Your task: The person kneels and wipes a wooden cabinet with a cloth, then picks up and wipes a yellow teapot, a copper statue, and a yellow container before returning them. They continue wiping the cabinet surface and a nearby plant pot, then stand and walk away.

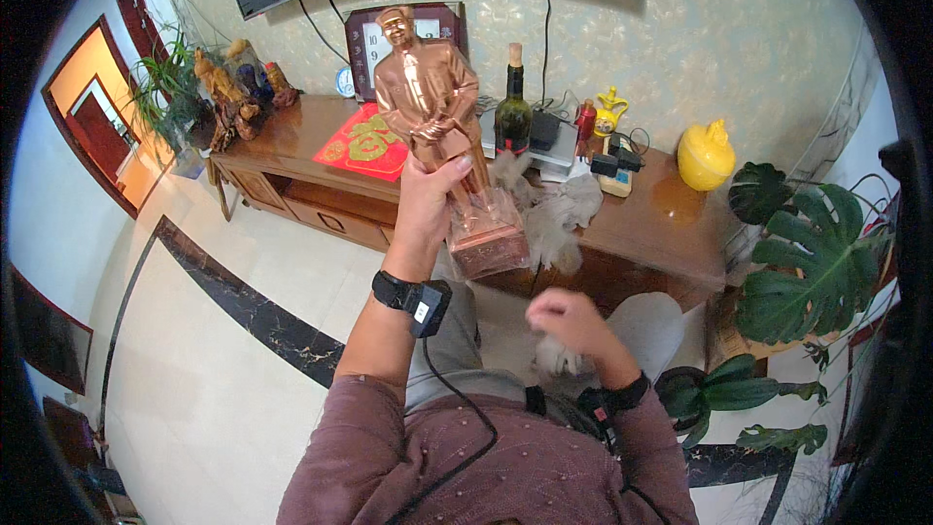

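My left hand [426, 208] grips a shiny copper-coloured statuette [426, 95] of a standing figure around its legs. It is tilted, held up in front of the cabinet, and clear plastic seems to wrap its square base [488, 251]. Low over my lap is my right hand [572, 321], blurred, with curled fingers. Whether it holds anything cannot be told. Just below it shows a pale fluffy thing [557, 357], partly hidden. Grey feathery material [557, 222], perhaps a duster, lies over the cabinet's front edge, right of the statuette's base.
On the wooden TV cabinet [656, 219] stand a corked wine bottle [514, 120], a framed clock [361, 44], a red paper [361, 149], a power strip [616, 182] and a yellow lidded jar [705, 153]. Carved ornaments [229, 98] occupy its left end. A leafy potted plant [813, 262] crowds the right.
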Demonstrator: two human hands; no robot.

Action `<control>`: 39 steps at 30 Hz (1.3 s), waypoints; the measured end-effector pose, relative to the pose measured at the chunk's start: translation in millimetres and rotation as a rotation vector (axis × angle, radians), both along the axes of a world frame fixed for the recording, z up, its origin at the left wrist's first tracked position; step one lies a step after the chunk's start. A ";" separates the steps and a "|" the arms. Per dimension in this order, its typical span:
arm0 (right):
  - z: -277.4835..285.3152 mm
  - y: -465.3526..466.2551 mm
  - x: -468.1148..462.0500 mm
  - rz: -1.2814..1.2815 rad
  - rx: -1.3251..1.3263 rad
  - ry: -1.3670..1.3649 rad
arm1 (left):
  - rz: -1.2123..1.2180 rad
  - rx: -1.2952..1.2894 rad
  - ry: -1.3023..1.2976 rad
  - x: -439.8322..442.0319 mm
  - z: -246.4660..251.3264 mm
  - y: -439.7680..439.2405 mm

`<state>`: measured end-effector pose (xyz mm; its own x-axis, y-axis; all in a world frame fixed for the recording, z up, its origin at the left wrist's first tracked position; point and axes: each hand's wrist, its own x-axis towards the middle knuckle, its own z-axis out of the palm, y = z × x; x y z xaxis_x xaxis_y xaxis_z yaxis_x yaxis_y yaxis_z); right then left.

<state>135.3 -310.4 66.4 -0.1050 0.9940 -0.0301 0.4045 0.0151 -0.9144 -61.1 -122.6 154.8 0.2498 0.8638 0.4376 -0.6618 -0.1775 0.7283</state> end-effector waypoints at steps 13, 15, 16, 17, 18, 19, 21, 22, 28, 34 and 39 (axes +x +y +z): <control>48.0 49.8 -69.2 -0.196 0.664 -0.479 | 0.043 -0.062 0.092 -3.3 -5.6 -13.8; 27.9 35.6 -83.1 -0.068 0.725 -0.623 | 0.057 -0.077 0.045 -6.8 -6.7 -6.8; 17.6 30.7 -89.1 -0.068 0.697 -0.610 | 0.027 -0.085 0.013 -8.7 -7.4 -4.0; 8.6 29.9 -92.3 -0.057 0.689 -0.593 | 0.020 -0.090 0.019 -11.0 -8.1 -1.8; 0.9 31.5 -91.3 -0.053 0.636 -0.544 | 0.011 -0.087 0.014 -14.2 -8.5 0.5; -6.2 34.2 -89.3 -0.037 0.585 -0.494 | -0.001 -0.066 -0.007 -17.8 -8.7 2.0; -18.8 43.2 -84.2 -0.024 0.497 -0.435 | -0.015 -0.131 -0.011 -21.9 -7.9 4.8; -24.5 48.8 -81.6 -0.032 0.462 -0.429 | -0.033 -0.144 -0.036 -22.8 -7.0 5.7; -51.9 75.5 -127.0 0.234 0.222 -0.478 | -0.070 -0.115 -0.063 -29.9 17.3 4.5; -21.7 89.2 -231.2 0.611 0.200 -0.514 | 0.052 -0.007 0.063 -50.4 64.9 2.2; -8.7 81.5 -246.8 0.899 0.130 -0.470 | 0.094 0.037 0.124 -77.4 76.8 15.0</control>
